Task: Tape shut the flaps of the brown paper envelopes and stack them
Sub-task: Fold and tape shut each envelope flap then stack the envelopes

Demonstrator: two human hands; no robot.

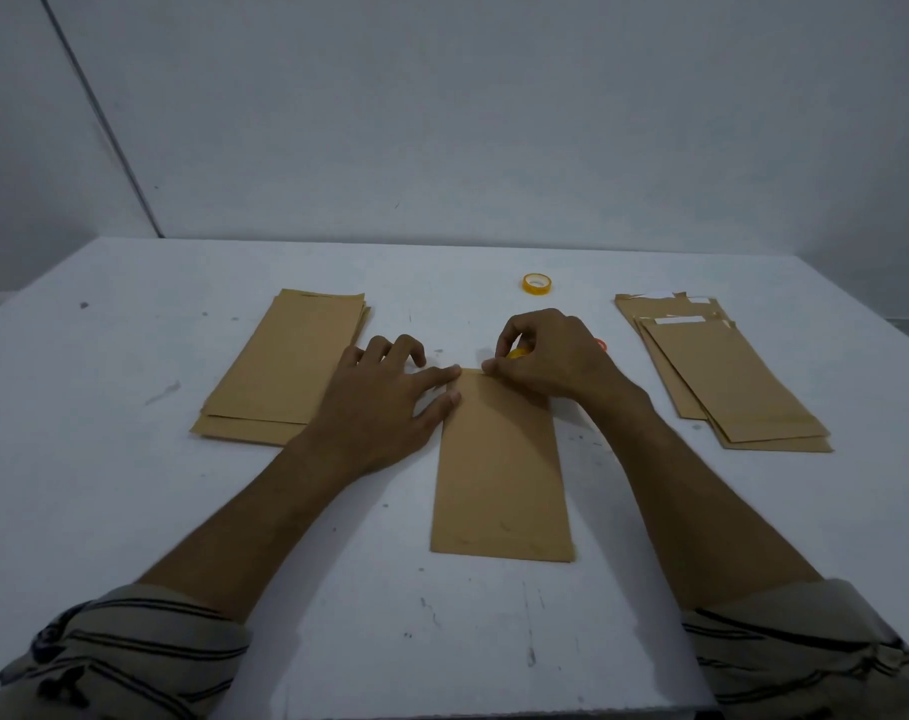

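Observation:
A brown paper envelope [501, 480] lies lengthwise in the middle of the white table. My left hand [390, 397] rests flat on its far left corner, index finger and thumb pressing the folded flap. At the flap's far edge my right hand [545, 356] curls round a small yellow tape roll [517, 354], mostly hidden in the fingers, with its thumb tip on the flap. A stack of brown envelopes [286, 366] lies to the left. Another stack [727, 376], with white strips showing at the far ends, lies to the right.
A second yellow tape roll [538, 283] stands alone at the back of the table [130, 511], beyond my hands. A small orange object [602, 344] peeks out behind my right hand. A grey wall rises behind the table's far edge.

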